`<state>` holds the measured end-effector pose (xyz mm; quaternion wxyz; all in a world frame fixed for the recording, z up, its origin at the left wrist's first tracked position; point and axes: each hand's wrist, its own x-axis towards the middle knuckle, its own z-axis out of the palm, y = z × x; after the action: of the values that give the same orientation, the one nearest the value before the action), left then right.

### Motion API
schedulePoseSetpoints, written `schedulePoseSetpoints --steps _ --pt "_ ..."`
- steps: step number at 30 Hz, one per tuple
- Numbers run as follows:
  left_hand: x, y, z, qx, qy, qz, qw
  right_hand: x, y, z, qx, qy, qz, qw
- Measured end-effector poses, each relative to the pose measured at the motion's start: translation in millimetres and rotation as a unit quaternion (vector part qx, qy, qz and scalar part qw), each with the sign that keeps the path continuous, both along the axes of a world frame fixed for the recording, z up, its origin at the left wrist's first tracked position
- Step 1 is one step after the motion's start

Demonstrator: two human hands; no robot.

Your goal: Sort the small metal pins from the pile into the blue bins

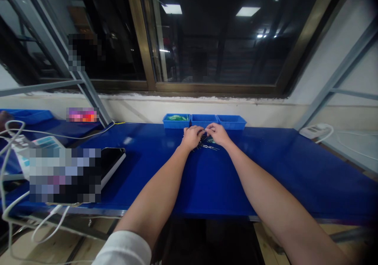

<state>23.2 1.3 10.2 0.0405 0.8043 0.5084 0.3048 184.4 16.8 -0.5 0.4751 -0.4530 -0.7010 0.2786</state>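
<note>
Bin row (204, 116): back edge of table (206, 178).
Relative to bin row: left hand (193, 136), right hand (217, 134) and thin pins (209, 147) just in front; window (218, 44) behind, above; flat device (113, 160) front-left; power strip (313, 130) right, well apart.

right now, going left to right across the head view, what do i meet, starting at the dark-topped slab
Dark-topped slab → left hand → right hand → white power strip. The trays behind the hands overlap them in this order, so they are left out.
</note>
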Motion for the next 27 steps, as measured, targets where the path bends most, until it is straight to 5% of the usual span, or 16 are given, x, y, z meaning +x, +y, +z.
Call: schedulePoseSetpoints --steps 10,13,18,21,27 --pt "-1.4 -1.1 0.5 0.026 0.005 0.013 1.0 1.2 -6.3 6.6 -0.035 0.106 0.001 0.994" --pt "-0.5 -2.1 0.9 0.021 0.003 0.017 1.0 2.4 -8.6 10.5 0.003 0.11 -0.044 0.993" --pt "-1.9 0.0 -1.1 0.015 0.001 0.059 0.998 11.9 -7.1 17.2 0.117 0.002 -0.233 0.965" --pt "-3.1 3.0 -4.1 0.003 0.008 0.074 0.997 21.5 -1.2 16.9 0.108 -0.074 -0.31 0.942" --pt "-4.1 5.9 -8.3 -0.01 0.03 0.07 0.997 36.9 8.7 4.6 -0.014 -0.164 -0.296 0.941"
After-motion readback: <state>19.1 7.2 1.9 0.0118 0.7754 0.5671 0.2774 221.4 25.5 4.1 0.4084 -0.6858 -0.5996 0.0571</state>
